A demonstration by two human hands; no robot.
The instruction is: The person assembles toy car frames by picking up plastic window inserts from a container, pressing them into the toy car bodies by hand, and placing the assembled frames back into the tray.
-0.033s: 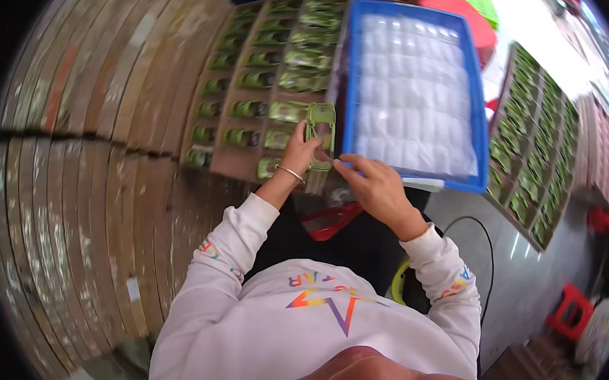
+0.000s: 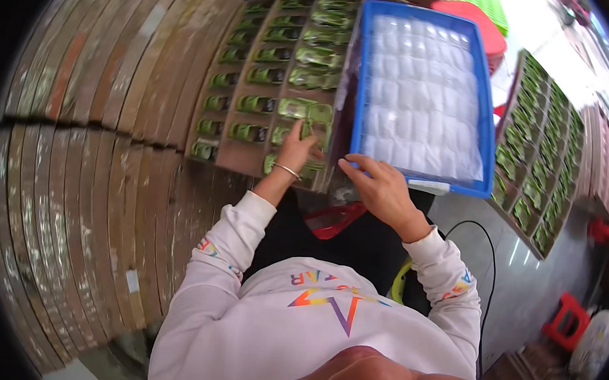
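Beside boards (image 2: 105, 56), the tray (image 2: 245, 155) seems mostly filled, little space left; left hand (image 2: 293, 155) grasps a green piece (image 2: 320, 112), grip of right hand (image 2: 383, 193) unclear.

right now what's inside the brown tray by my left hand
Green pieces lie in three columns in the brown tray; whatever is directly beneath the left hand is covered and cannot be seen.

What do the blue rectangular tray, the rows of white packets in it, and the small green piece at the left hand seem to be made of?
Blue rectangular tray: probably plastic, smooth, with one even colour.
White packets: perhaps glossy film over something soft, judging by bright highlights.
Green piece: possibly plastic, from its even colour; blur hides the finish.
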